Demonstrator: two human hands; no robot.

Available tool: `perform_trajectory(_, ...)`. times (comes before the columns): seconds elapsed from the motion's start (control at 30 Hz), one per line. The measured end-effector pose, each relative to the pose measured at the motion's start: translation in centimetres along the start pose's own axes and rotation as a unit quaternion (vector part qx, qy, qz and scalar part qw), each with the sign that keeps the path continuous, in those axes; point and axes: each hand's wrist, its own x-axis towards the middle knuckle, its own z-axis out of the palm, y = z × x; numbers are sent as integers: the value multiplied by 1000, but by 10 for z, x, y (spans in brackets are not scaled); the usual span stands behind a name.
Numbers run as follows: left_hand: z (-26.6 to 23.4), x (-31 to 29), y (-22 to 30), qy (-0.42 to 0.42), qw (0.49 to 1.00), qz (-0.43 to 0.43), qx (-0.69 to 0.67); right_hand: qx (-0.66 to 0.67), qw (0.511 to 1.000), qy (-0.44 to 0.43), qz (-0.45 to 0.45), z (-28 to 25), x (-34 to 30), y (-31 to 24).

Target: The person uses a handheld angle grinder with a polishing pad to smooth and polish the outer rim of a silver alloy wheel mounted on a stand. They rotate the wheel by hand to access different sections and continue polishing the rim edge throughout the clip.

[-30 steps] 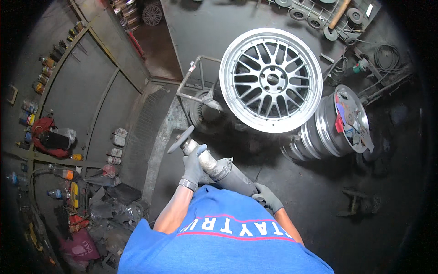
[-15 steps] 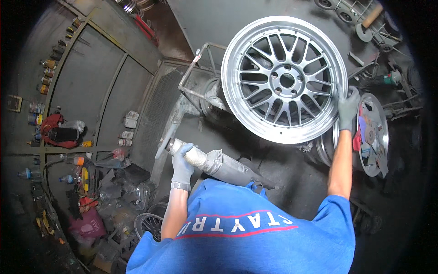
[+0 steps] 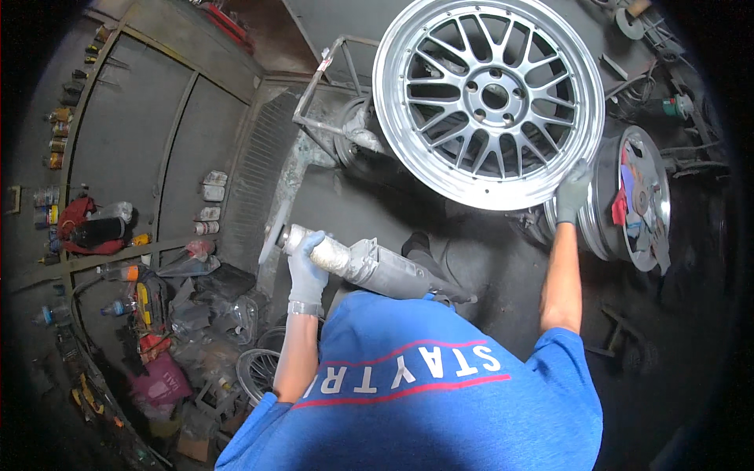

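Gripping grinder (image 3: 369,265) left (image 3: 306,271) — alloy wheel (image 3: 488,98) right (image 3: 572,192)

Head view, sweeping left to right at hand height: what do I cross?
Red bag on the shelf → spray cans by the wall → angle grinder held in the gloved left hand → big silver alloy wheel → gloved right hand on its rim → second wheel leaning behind.

Alloy wheel (image 3: 488,98) top rim cut off by frame edge. Angle grinder (image 3: 369,265) rear end hidden behind blue shirt (image 3: 416,392). Shelf bottles (image 3: 59,133) too small to identify.
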Motion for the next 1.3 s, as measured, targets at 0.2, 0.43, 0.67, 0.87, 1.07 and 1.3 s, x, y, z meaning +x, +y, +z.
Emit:
perform_trajectory(0.2, -22, 5, 20, -25, 996, -77, -46, 131, 986, -96, -25, -1, -125, 30)
perform_trajectory(0.43, -62, 24, 23, -66, 995, -75, -13, 93, 824, -558, -32, -37, -343, -59)
perform_trajectory(0.67, -43, 30, 18, -242, 966, 20, 88, 243, 703, -652, 149, -71, -457, -77)
perform_trajectory(0.87, 40, 27, 4, -244, 962, -80, 92, 319, 716, -608, 127, -131, -450, -62)
perform_trajectory(1.07, 150, 11, -32, -335, 928, -107, 122, 308, 787, -512, 154, -207, -428, -60)
perform_trajectory(1.3, 261, -38, -110, -309, 924, -167, 153, 326, 783, -405, 341, -287, -410, -60)
